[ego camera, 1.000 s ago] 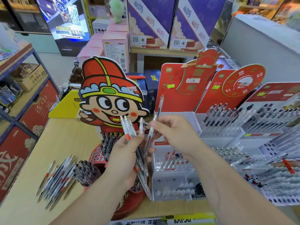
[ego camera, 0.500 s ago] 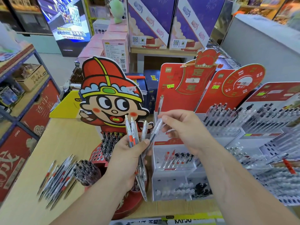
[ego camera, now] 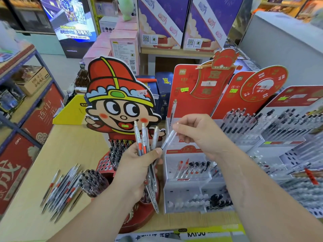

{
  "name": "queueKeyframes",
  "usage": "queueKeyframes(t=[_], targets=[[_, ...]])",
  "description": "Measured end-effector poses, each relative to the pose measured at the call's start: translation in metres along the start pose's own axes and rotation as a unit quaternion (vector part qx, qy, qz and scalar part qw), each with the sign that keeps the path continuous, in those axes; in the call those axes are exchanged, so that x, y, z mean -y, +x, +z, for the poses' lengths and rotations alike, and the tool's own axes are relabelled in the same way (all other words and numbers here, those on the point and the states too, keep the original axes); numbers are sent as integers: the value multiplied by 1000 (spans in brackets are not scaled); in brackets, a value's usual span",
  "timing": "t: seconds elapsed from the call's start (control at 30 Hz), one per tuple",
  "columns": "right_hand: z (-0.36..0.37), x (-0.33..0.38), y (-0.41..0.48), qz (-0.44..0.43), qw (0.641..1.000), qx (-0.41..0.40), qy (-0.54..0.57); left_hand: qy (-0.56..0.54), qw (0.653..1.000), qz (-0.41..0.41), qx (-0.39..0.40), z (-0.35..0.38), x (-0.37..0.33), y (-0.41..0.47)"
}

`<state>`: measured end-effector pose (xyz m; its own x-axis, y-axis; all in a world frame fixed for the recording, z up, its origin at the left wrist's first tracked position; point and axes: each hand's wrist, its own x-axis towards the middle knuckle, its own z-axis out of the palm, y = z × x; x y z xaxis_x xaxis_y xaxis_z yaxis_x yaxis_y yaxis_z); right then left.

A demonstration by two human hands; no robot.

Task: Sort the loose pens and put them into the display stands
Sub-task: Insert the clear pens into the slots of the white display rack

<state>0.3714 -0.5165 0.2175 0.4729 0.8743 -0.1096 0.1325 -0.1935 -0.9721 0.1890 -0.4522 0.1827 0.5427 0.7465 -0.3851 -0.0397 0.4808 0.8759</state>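
My left hand (ego camera: 138, 165) grips a fanned bundle of clear pens (ego camera: 143, 142), some with red grips, upright in front of the cartoon-figure stand (ego camera: 118, 102). My right hand (ego camera: 197, 133) pinches the top of one clear pen (ego camera: 168, 140) whose lower end still sits in the bundle by my left thumb. Below my right hand stands a white tiered display stand (ego camera: 185, 182) with a red back card; a few red and black pens sit in its upper tier. One pen (ego camera: 173, 110) stands alone against that back card. Several loose pens (ego camera: 61, 187) lie on the wooden table (ego camera: 31, 212).
A dark cup of black-capped pens (ego camera: 92, 182) stands beside the loose pile. More stands packed with pens (ego camera: 272, 126) fill the right side. A yellow box (ego camera: 70, 110) sits behind the cartoon figure. Shelving (ego camera: 21, 102) runs along the left.
My right hand has tilted the single pen from upright to slanting right and moved it up and away from the bundle. My left hand has shifted slightly right with its pens.
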Motion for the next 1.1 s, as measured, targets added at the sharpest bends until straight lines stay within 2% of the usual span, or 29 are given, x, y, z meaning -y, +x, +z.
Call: queueKeyframes(t=[0.1, 0.23, 0.4, 0.53, 0.6, 0.73, 0.9, 1.1], targets=[[-1, 1, 3, 16, 1000, -1, -8, -3, 1000, -6, 0, 2, -1, 0], [-9, 1, 3, 45, 994, 71, 65, -7, 1000, -13, -3, 3, -2, 0], [-3, 0, 5, 30, 998, 3, -47, -7, 1000, -16, -1, 5, -2, 0], [-11, 3, 3, 46, 996, 65, 41, -8, 1000, -14, 0, 6, -4, 1], [-11, 2, 2, 29, 998, 58, 15, -5, 1000, -9, 1, 7, -4, 1], [-5, 0, 6, 21, 997, -4, -70, -6, 1000, -15, -2, 8, -3, 2], [-10, -2, 4, 48, 993, 75, 73, -6, 1000, -20, 4, 6, -3, 4], [-5, -6, 7, 27, 999, 32, 12, 2, 1000, -21, -3, 4, 1, 6]])
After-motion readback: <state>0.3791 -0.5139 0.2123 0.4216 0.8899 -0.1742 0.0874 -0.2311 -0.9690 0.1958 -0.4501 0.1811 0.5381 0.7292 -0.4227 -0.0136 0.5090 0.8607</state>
